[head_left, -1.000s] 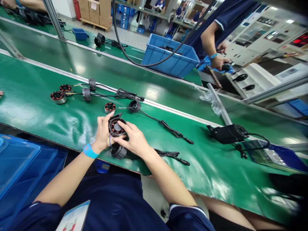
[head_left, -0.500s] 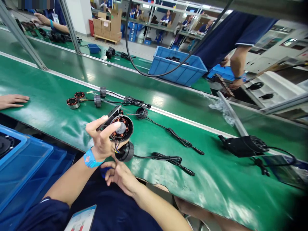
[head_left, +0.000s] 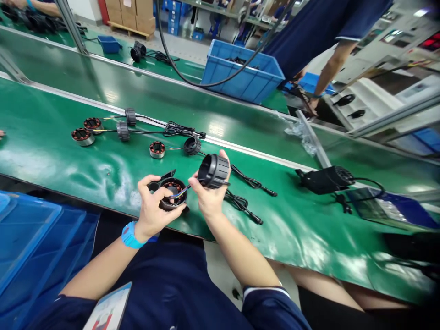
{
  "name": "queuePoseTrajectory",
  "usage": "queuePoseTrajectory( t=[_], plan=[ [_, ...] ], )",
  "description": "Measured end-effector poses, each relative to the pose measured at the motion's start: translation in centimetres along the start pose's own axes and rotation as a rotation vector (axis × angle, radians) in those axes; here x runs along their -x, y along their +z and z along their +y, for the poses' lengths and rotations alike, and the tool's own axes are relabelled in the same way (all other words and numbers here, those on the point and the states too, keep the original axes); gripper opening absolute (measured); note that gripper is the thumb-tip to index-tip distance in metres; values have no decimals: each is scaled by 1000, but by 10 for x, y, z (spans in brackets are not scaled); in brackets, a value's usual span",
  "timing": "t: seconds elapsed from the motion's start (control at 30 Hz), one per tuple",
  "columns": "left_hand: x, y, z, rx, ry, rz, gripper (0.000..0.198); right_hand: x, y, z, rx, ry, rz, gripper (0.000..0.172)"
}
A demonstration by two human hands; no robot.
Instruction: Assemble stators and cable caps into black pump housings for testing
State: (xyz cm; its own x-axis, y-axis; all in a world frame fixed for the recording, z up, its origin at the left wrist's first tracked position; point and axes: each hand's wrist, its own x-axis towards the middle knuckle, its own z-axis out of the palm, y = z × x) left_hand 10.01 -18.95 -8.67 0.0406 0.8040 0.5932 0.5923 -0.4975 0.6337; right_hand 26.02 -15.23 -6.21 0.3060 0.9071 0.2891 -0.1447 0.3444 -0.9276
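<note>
My left hand (head_left: 154, 201) is closed around a black motor housing (head_left: 182, 188), with a finger over the copper-wound stator (head_left: 169, 187) inside it. In my right hand (head_left: 213, 195) is a black ribbed cap (head_left: 217, 170), raised off the mat, its hollow side facing left. Thin coloured wires (head_left: 181, 193) run between the stator and this cap. Behind my hands a loose stator (head_left: 157, 150) lies wired to another ribbed cap (head_left: 192, 146). Farther left sit two more stators, the nearer one (head_left: 83, 136) wired to its own cap (head_left: 123, 131).
Coiled black cables (head_left: 240, 204) lie right of my hands. A black motor unit (head_left: 325, 179) rests on the right of the green mat (head_left: 295, 233). Blue bins (head_left: 34, 243) stand at lower left, a blue crate (head_left: 240, 82) across the bench. Beyond it another person's arm (head_left: 332, 68) reaches down.
My right hand has come up from the bench edge and lifted the ribbed cap. My left hand has lowered and turned the housing, so its open end faces up. The view has shifted.
</note>
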Motion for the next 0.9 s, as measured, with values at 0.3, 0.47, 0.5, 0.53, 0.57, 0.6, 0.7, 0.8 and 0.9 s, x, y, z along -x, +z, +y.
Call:
queuePoseTrajectory(
  t=[0.3, 0.47, 0.5, 0.53, 0.57, 0.6, 0.7, 0.8, 0.9],
  plan=[
    [7, -6, -21, 87, 96, -135, 36, -30, -25, 8, 200, 58, -472, 93],
    [5, -10, -26, 114, 101, -190, 27, -41, -22, 2, 272, -62, -742, 82],
    [3, -12, -27, 128, 107, -213, 28, -42, -21, 2, 267, -76, -806, 79],
    [1, -14, -29, 141, 118, -235, 28, -43, -21, 2, 255, -86, -862, 76],
    [-1, -16, -31, 140, 140, -247, 28, -43, -21, 2, 242, -98, -903, 74],
    [-3, -19, -33, 121, 177, -238, 28, -43, -21, 2, 237, -112, -934, 74],
    [-10, -32, -39, -44, 401, -134, 24, -37, -23, -2, 324, -160, -952, 79],
    [-16, -47, -43, -196, 656, -147, 29, -27, -24, -8, 515, -215, -868, 81],
    [-23, -59, -44, -239, 751, -244, 27, -18, -23, -12, 549, -197, -807, 85]
  ],
)
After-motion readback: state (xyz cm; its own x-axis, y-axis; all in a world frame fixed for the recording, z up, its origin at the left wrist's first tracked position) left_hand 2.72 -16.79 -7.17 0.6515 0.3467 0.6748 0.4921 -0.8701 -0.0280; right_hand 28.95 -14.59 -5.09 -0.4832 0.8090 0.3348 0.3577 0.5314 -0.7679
